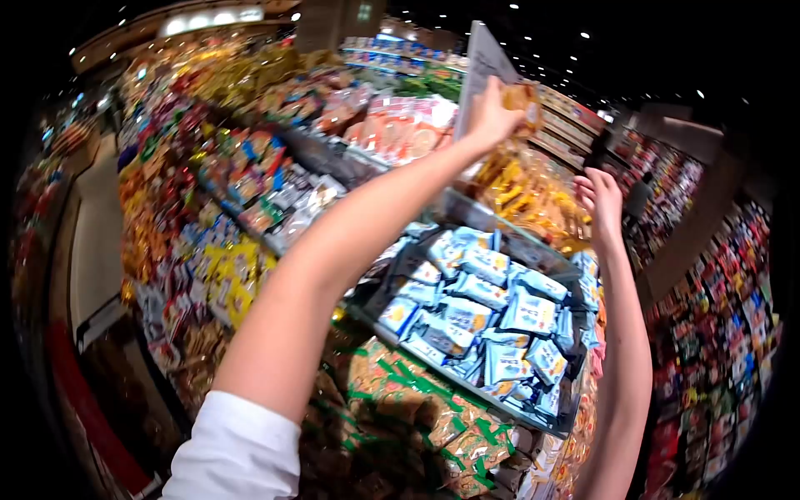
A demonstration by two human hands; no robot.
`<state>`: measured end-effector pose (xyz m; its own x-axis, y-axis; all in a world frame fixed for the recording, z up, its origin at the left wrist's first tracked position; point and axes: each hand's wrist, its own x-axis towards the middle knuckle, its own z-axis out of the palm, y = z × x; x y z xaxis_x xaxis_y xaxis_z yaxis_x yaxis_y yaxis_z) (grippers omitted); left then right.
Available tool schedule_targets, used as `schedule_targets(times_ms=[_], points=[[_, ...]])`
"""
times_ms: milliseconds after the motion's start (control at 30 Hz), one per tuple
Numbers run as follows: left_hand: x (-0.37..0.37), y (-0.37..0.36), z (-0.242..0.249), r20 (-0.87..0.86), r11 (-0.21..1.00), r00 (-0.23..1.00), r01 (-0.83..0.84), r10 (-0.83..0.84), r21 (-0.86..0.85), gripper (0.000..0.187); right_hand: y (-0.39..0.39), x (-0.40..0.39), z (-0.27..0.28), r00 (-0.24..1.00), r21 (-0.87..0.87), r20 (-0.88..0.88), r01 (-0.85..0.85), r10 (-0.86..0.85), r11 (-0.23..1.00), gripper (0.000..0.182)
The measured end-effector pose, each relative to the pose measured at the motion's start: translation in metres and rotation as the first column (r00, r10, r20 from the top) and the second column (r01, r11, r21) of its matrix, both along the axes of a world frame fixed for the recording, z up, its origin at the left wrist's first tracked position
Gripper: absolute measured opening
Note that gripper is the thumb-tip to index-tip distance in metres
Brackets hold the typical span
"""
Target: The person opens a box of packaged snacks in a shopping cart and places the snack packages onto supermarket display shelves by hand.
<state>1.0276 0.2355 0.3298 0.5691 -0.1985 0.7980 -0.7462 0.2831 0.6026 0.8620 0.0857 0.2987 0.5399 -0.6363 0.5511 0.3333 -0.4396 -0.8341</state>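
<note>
My left hand (497,112) is stretched far forward at the top of the view, closed round an orange-yellow packet (523,108). Just behind it stands a white sign board (482,71). To the right, my right hand (602,196) is raised with bent fingers apart and nothing between them. It is beside yellow-orange packets (529,187) heaped in a bin. Nearer, below both hands, lie light blue wrapped packets (479,312) in a dark tray (417,354).
Pink-orange packets (402,125) fill the bin left of the sign. Yellow packets (229,271) and mixed snacks lie on the left. Green-and-brown packets (417,400) are below the tray. Packed shelves (708,325) line the right side, beyond an aisle.
</note>
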Motion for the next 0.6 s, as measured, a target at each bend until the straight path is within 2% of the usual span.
schedule_targets(times_ms=[33, 67, 200, 367, 567, 600], points=[[0.011, -0.010, 0.005, 0.070, 0.992, 0.992, -0.110, 0.106, 0.064, 0.045, -0.003, 0.002, 0.002, 1.000, 0.019, 0.014, 0.010, -0.010, 1.000, 0.024], [0.017, -0.018, 0.009, 0.105, 0.982, 0.986, -0.144, 0.131, 0.122, 0.045, 0.003, 0.001, 0.006, 0.999, 0.067, 0.041, 0.018, -0.021, 0.998, 0.022], [0.034, -0.053, 0.014, 0.301, 0.885, 0.914, -0.360, 0.271, 0.296, 0.044, -0.003, 0.001, 0.007, 0.995, 0.024, 0.085, 0.056, -0.058, 0.998, 0.020], [0.051, -0.088, 0.002, 0.460, 0.731, 0.837, -0.510, 0.297, 0.454, 0.041, -0.011, -0.001, -0.006, 0.995, 0.039, 0.103, 0.002, -0.006, 0.999, 0.018], [0.058, -0.125, -0.008, 0.411, 0.650, 0.878, -0.463, 0.244, 0.603, 0.043, -0.021, -0.002, -0.007, 0.998, 0.005, 0.035, 0.043, -0.043, 0.999, 0.018], [0.053, -0.127, -0.005, 0.326, 0.618, 0.929, -0.363, 0.178, 0.697, 0.045, -0.022, 0.000, -0.007, 0.998, 0.005, 0.038, 0.047, -0.047, 0.999, 0.018]])
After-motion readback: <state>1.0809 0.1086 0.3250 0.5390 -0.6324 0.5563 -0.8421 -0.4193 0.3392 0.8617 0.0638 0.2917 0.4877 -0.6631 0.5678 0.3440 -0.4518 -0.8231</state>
